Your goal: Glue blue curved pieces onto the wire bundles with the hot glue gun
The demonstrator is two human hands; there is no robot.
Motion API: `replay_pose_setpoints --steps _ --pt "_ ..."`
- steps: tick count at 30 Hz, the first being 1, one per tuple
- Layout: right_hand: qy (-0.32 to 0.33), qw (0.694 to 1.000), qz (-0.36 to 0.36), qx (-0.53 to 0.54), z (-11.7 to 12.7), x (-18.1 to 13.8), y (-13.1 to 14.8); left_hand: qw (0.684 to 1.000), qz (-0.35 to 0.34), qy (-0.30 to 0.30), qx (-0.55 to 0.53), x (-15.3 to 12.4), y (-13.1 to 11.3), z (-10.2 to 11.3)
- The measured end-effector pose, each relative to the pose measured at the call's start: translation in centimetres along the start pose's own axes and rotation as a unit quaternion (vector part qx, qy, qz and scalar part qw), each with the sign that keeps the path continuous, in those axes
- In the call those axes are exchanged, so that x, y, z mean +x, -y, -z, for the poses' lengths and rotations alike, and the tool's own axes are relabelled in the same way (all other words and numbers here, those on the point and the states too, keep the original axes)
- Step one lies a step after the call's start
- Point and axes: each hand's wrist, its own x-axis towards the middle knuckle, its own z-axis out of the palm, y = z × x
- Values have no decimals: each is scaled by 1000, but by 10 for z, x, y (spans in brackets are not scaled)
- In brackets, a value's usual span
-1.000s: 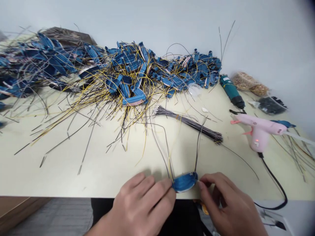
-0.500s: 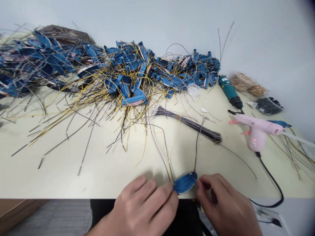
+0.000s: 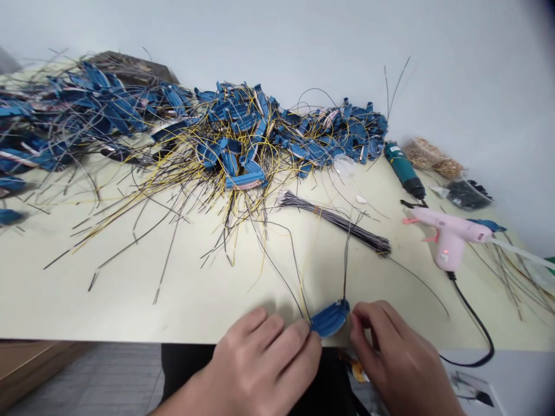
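A small curved blue piece [image 3: 330, 319], with thin dark and yellow wires rising from both ends, is at the front edge of the table. The fingers of my left hand [image 3: 271, 355] are closed on its left end. My right hand [image 3: 392, 346] is just off the right end, thumb and forefinger pinched together. Whatever may be between those fingertips is too small to make out. Beyond the hands lies a bundle of thin grey wires [image 3: 336, 219], tied with a band.
A tangled heap of blue pieces with wires [image 3: 243, 115] runs along the back. To the right lie a pink glue gun [image 3: 451, 231] with its black cord, a green tool [image 3: 404, 170], a bag of tan bits [image 3: 433, 157] and a bag of black parts [image 3: 466, 193].
My right fingertips have drawn slightly away from the right end of the blue piece. My left hand keeps its hold. The whole view has shifted a little.
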Motion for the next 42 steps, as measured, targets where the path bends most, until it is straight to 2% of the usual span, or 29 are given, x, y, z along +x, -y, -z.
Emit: replay_pose_setpoints --steps 25,34,42 --pt "16 1000 -11 20 -5 -5 -4 1000 3 -12 -5 8 0 2" --pt "34 999 28 -27 -4 6 0 999 -12 -43 -2 0 2 -7" --pt "78 986 106 -106 1 16 0 998 54 -31 1 -3 -7 -5"
